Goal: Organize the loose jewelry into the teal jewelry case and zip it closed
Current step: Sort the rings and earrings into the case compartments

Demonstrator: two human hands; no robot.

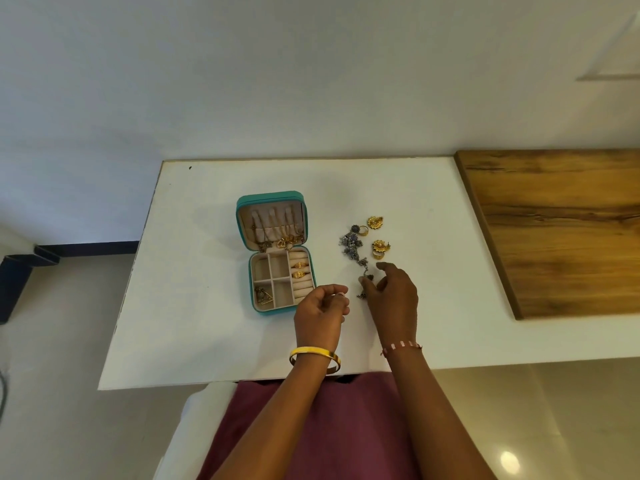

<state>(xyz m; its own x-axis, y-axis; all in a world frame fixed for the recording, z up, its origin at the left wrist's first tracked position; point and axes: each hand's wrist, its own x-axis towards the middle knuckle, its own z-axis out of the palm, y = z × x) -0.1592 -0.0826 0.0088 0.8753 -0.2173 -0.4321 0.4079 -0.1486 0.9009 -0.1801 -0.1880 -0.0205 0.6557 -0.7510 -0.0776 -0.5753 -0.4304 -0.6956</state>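
A white table (214, 327) seen from above, with a wooden board (554, 233) lying on its right part. A teal case (277, 252) sits open near the table's middle, its lid (272, 220) leaning back with gold chains hanging inside. Its tray holds two gold rings (299, 269) in the ring rolls on the right and a small triangular piece (265, 297) in the near left compartment. Just right of the case lies loose jewelry: a dark silver strand (353, 249) running toward the person, and gold flower pieces (376, 237) beside it. The left hand (320, 315), with a gold bangle (314, 356) on its wrist, hovers by the case's near right corner, fingers curled inward; whether they hold anything cannot be told. The right hand (393, 299), with a thread band (401, 347) on its wrist, rests at the strand's near end, thumb and fingers pinching it.
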